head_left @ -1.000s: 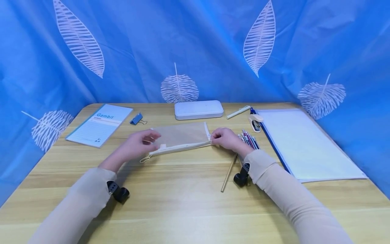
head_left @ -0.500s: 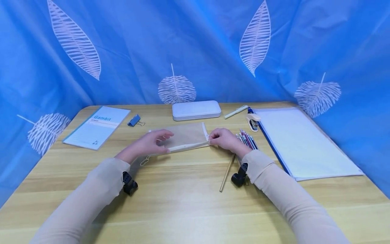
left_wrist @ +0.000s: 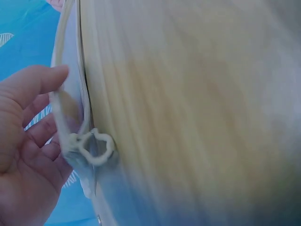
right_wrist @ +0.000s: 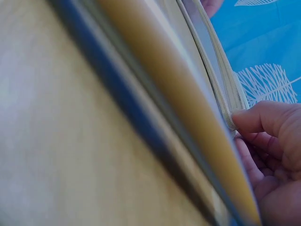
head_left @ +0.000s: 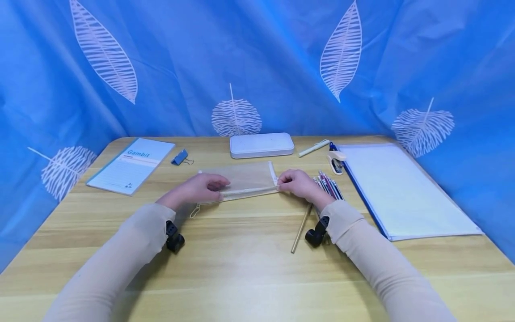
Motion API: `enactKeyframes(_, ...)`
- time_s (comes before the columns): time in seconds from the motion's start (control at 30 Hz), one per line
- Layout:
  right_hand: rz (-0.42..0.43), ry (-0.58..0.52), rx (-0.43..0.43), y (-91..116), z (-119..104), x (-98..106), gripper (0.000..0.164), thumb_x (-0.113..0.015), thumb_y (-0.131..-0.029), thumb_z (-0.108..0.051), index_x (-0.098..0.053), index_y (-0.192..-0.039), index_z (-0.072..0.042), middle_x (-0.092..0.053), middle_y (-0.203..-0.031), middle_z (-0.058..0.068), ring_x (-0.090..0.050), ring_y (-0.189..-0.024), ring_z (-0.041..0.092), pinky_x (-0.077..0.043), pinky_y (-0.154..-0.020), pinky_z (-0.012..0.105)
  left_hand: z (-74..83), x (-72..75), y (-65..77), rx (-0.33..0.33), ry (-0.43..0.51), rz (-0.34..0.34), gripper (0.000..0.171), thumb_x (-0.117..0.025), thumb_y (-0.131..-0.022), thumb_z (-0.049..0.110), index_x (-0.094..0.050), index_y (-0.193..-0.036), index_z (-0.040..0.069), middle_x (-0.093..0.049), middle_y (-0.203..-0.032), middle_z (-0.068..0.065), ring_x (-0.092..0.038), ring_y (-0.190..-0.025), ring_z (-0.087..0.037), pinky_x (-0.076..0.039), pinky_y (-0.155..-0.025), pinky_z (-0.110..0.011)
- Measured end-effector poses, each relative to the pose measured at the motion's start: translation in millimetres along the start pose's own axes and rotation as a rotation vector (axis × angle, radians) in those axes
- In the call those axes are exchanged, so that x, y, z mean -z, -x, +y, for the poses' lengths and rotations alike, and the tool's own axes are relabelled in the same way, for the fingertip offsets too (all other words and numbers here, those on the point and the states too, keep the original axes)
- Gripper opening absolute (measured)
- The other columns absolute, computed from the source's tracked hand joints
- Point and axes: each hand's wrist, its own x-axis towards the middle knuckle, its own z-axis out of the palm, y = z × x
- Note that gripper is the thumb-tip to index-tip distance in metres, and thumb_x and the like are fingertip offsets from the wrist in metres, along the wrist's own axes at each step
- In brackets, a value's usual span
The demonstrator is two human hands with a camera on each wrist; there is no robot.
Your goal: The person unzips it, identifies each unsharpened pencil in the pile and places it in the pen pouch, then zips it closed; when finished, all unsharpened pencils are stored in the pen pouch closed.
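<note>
A translucent mesh zip pouch [head_left: 245,175] with pale zipper edging lies in the middle of the table. Its zipper side faces me, and in the left wrist view the two zipper edges [left_wrist: 84,80] stand apart. My left hand [head_left: 201,187] holds the upper edge, thumb in front and curled fingers behind. A looped cord pull [left_wrist: 96,147] hangs at the pouch's left end. With thumb and forefinger, my right hand [head_left: 297,182] pinches the right end of the zipper edge. Several pencils [head_left: 327,184] lie beside the right wrist, partly hidden by it.
A gold pencil [head_left: 301,230] lies before the right wrist. Behind the pouch sit a white case [head_left: 261,145] and a pale pen [head_left: 314,148]. A stapler [head_left: 336,162] and a white folder [head_left: 406,190] are right; a blue binder clip [head_left: 181,157] and a notebook [head_left: 130,165] are left.
My left hand has moved right along the pouch's front edge, from its left corner, and its fingers have closed on the edge. My right hand keeps its pinch on the right end.
</note>
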Motion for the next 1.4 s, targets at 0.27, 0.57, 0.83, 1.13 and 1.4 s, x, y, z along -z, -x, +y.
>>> enactKeyframes(0.27, 0.004, -0.008, 0.002, 2, -2, 0, 0.01, -0.066, -0.081, -0.01, -0.065, -0.089, -0.003, -0.06, -0.092, 0.006, -0.047, -0.071, 0.016, -0.04, -0.062, 0.027, 4.7, 1.2, -2.1, 0.008, -0.021, 0.123, 0.019, -0.056, -0.09, 0.013, -0.069, -0.104, 0.009, -0.069, -0.097, -0.006, -0.057, -0.08, -0.016, -0.047, -0.073, -0.033)
enactKeyframes(0.57, 0.013, -0.077, -0.021, 15, -6, 17, 0.021, -0.068, -0.082, -0.016, -0.066, -0.101, -0.007, -0.064, -0.101, 0.008, -0.055, -0.09, 0.02, -0.043, -0.079, 0.03, 8.6, -1.4, -2.5, 0.048, 0.034, 0.26, 0.02, -0.058, -0.091, 0.017, -0.069, -0.104, 0.008, -0.068, -0.102, -0.008, -0.058, -0.086, -0.018, -0.048, -0.075, -0.034)
enactKeyframes(0.83, 0.063, -0.112, 0.025, 33, 1, 45, 0.032, -0.063, -0.086, -0.015, -0.059, -0.113, 0.002, -0.061, -0.11, 0.014, -0.056, -0.095, 0.018, -0.046, -0.081, 0.028, 5.3, -1.7, -1.1, 0.091, 0.16, 0.29, 0.025, -0.06, -0.09, 0.021, -0.068, -0.109, 0.007, -0.065, -0.111, -0.011, -0.058, -0.097, -0.023, -0.048, -0.082, -0.037)
enactKeyframes(1.13, 0.09, -0.096, 0.002, 59, 18, 72, 0.036, -0.062, -0.088, -0.02, -0.056, -0.115, 0.003, -0.059, -0.109, 0.014, -0.054, -0.093, 0.015, -0.042, -0.088, 0.033, 2.4, -2.2, -0.9, 0.134, 0.266, 0.345, 0.021, -0.058, -0.091, 0.022, -0.069, -0.103, 0.008, -0.067, -0.1, -0.008, -0.056, -0.089, -0.02, -0.045, -0.075, -0.03)
enactKeyframes(1.4, 0.085, -0.13, -0.044, 78, 32, 85, 0.04, -0.061, -0.088, -0.018, -0.052, -0.119, 0.007, -0.06, -0.109, 0.014, -0.057, -0.089, 0.008, -0.046, -0.084, 0.028, 1.9, -2.8, 0.3, 0.145, 0.311, 0.351, 0.023, -0.057, -0.092, 0.022, -0.068, -0.103, 0.006, -0.067, -0.095, -0.008, -0.053, -0.09, -0.021, -0.045, -0.074, -0.029)
